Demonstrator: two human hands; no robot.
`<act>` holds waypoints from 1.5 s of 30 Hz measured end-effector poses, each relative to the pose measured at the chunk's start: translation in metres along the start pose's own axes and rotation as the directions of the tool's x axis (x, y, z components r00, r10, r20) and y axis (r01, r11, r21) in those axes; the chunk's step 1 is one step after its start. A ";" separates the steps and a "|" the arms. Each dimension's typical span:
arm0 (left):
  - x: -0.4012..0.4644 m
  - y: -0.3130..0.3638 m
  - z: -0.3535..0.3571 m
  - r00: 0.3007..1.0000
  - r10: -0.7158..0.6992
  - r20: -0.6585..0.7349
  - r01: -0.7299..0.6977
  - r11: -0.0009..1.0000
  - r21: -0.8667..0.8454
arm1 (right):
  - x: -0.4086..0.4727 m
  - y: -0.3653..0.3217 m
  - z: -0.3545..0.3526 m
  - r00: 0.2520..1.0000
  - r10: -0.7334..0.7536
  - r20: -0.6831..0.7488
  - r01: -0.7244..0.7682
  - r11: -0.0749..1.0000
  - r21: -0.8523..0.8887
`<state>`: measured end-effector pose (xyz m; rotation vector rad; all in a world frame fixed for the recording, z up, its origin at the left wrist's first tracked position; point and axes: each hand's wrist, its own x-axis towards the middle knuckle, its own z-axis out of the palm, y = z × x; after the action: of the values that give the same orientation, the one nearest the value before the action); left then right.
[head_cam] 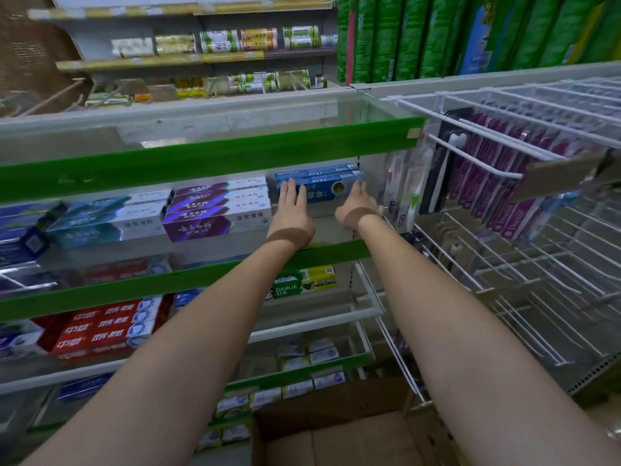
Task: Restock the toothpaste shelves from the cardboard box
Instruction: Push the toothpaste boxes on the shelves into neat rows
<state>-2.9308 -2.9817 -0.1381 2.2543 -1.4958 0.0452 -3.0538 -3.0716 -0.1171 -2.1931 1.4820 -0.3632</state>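
On the shelf [322,227], hands touch blue cartons [319,183].

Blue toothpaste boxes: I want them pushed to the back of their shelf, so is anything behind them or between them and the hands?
Nothing visible. The left hand and right hand already rest straight fingers on the front of the blue toothpaste boxes. The space behind the boxes is hidden by them.

2 hands [291,206]; 1 cardboard box [336,435]
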 end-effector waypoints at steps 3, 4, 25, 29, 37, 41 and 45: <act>0.000 0.001 0.001 1.000 -0.008 0.000 0.008 1.000 0.002 | 0.000 0.000 0.004 1.000 -0.003 -0.009 0.003 1.000 -0.021; 0.000 0.001 0.001 1.000 -0.009 0.001 0.009 1.000 0.001 | 0.000 0.000 0.003 1.000 -0.002 -0.011 0.002 1.000 -0.018; -0.022 0.016 -0.030 0.982 0.161 -0.100 -0.186 0.924 -0.335 | -0.036 -0.002 0.002 0.905 -0.098 -0.414 0.130 0.990 0.048; -0.032 0.036 -0.034 0.965 0.227 -0.132 -0.261 0.890 -0.373 | -0.070 0.007 0.003 0.763 -0.025 -0.646 0.135 0.984 0.121; -0.076 0.052 -0.002 0.771 0.604 -0.202 -0.631 0.682 -0.369 | -0.150 0.042 0.040 0.606 0.082 -0.791 0.070 0.985 0.156; -0.114 0.047 0.037 0.498 0.845 -0.197 -0.859 0.449 -0.246 | -0.202 0.072 0.088 0.615 0.219 -0.757 -0.095 0.974 0.205; -0.166 0.025 0.092 0.572 0.816 0.086 -0.737 0.557 -0.382 | -0.254 0.101 0.149 0.605 0.404 -0.686 -0.304 0.913 0.271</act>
<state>-3.0408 -2.8790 -0.2560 1.2034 -2.3644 -0.2094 -3.1633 -2.8348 -0.2865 -1.6221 2.1800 -1.2749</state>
